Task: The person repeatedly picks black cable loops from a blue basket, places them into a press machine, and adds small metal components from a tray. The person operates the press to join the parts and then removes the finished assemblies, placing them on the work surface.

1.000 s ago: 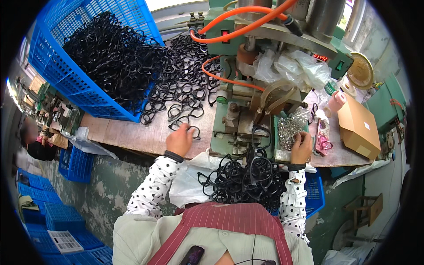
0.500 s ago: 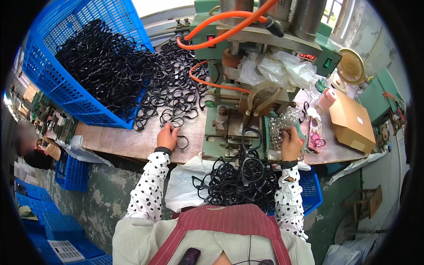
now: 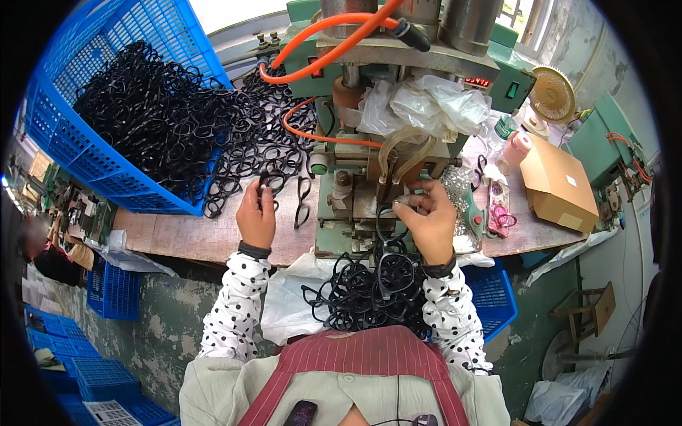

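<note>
My left hand is over the table at the near edge of the heap of black eyeglass frames. Its thumb and fingers are closed on one black eyeglass frame. Another loose frame lies just right of it. My right hand is at the fixture of the green press machine, fingertips drawn together; anything small in them is hidden. A black eyeglass frame hangs at the fixture beside those fingers. Below it, a tangle of black frames rests over my lap.
A tilted blue basket full of frames stands at the left. Small shiny metal parts lie right of the fixture, near a cardboard box, a pink bottle and a small fan. Orange hoses cross the machine.
My right hand has moved left from the small metal parts to the fixture. My left hand has shifted slightly among the frames at the heap's edge, and the view has shifted a little.
</note>
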